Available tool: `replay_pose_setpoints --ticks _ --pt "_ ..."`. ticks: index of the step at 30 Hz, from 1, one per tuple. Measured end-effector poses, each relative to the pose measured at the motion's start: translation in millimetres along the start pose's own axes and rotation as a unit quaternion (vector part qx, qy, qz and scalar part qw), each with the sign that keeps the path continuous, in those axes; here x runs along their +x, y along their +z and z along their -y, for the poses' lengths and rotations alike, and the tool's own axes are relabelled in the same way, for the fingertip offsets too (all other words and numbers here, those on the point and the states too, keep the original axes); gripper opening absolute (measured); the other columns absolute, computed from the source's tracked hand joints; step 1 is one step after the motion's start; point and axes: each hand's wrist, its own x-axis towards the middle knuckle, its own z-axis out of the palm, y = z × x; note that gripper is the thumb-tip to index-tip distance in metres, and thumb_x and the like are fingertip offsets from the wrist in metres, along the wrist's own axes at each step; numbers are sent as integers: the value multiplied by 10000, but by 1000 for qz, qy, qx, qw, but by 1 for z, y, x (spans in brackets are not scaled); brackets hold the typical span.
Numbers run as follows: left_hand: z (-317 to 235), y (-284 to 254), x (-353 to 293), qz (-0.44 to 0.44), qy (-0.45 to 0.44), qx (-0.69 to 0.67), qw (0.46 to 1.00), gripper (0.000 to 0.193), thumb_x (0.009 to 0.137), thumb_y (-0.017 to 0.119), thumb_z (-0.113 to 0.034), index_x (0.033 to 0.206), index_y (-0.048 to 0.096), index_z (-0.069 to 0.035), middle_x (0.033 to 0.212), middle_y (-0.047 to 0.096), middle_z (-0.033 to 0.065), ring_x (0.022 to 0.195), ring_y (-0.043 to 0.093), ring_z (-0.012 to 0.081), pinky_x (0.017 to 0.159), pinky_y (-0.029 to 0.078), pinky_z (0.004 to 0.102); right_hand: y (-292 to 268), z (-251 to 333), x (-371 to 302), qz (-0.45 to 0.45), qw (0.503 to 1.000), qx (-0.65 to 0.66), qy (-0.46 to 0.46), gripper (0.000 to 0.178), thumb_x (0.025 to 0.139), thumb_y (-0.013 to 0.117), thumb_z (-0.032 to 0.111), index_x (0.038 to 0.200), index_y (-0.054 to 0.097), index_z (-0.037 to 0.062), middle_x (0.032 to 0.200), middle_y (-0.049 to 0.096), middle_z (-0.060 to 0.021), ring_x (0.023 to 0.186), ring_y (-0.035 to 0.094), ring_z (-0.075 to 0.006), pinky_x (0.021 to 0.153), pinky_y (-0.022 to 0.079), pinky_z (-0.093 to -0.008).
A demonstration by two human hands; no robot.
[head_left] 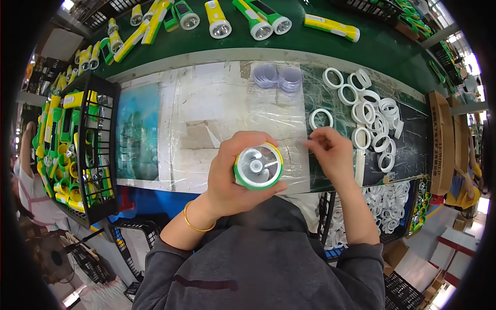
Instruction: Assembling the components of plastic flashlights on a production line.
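My left hand (227, 170) is wrapped around a yellow and green flashlight (257, 184), whose round reflector end faces up toward me. Its body below the head is hidden. To the right, my right hand (331, 152) hovers over the table with its fingers curled and their tips drawn together; whatever they may pinch is too small to make out. A white plastic ring (321, 119) lies just beyond that hand. More white rings (380, 114) are scattered to its right. Two stacks of clear round lenses (277, 77) sit at the back of the table.
A black crate (97, 155) full of flashlights stands at the left. Several finished-looking flashlights (219, 23) lie on the green surface (289, 44) behind the table. Below the table at right, a bin holds many white rings (382, 204). A cardboard box (442, 144) stands at the right edge.
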Motion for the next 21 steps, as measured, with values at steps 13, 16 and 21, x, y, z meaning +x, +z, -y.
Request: replay_pose_setpoints --ticks 13,16,21 --pt "1 -1 -4 -12 -11 -7 1000 715 695 800 -56 1243 341 -65 1104 528 198 901 609 230 755 519 324 -8 -19 95 -160 936 -294 -112 263 751 714 151 996 675 62 884 620 -112 726 613 -266 664 497 -348" --pt "2 -2 -4 -10 -8 1 1000 720 699 804 -68 1247 337 -57 1103 526 197 896 608 227 749 514 319 1 6 80 27 940 -330 -80 322 680 768 183 991 693 145 956 558 -84 824 601 -279 683 495 -374" --pt "5 -2 0 1 -2 -8 1000 732 698 810 -82 1254 335 -46 1100 526 194 898 605 226 743 506 313 -5 6 87 15 939 -323 -115 295 658 783 177 926 679 113 929 553 -75 847 588 -274 688 489 -375"
